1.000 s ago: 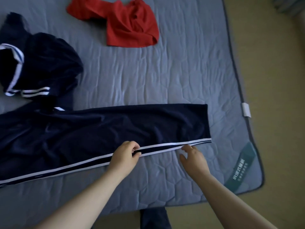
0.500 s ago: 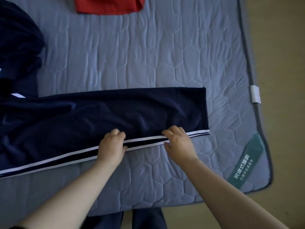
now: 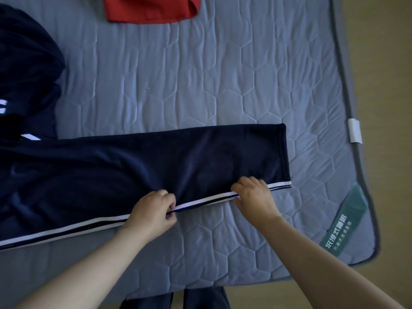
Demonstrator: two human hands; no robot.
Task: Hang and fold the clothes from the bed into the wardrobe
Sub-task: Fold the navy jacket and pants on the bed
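Observation:
Navy track trousers (image 3: 156,161) with a white side stripe lie flat across the grey-blue quilted mattress (image 3: 200,74), their hem toward the right. My left hand (image 3: 151,210) pinches the striped near edge around the middle of the leg. Closer to the hem, my right hand (image 3: 254,197) grips that same striped edge with curled fingers. A second navy garment (image 3: 26,70) with white stripes is bunched at the far left. A red garment (image 3: 151,8) lies at the top, partly cut off by the frame.
The mattress's right edge (image 3: 347,108) borders a tan floor (image 3: 390,63). A green label (image 3: 343,226) marks the near right corner and a white tag (image 3: 354,133) sits on the right edge. My dark trouser legs (image 3: 174,299) show below the near edge.
Both hands have closed on the striped edge, which was only touched before. The left hand's fingers now pinch the stripe and lift it slightly. The view has shifted a little.

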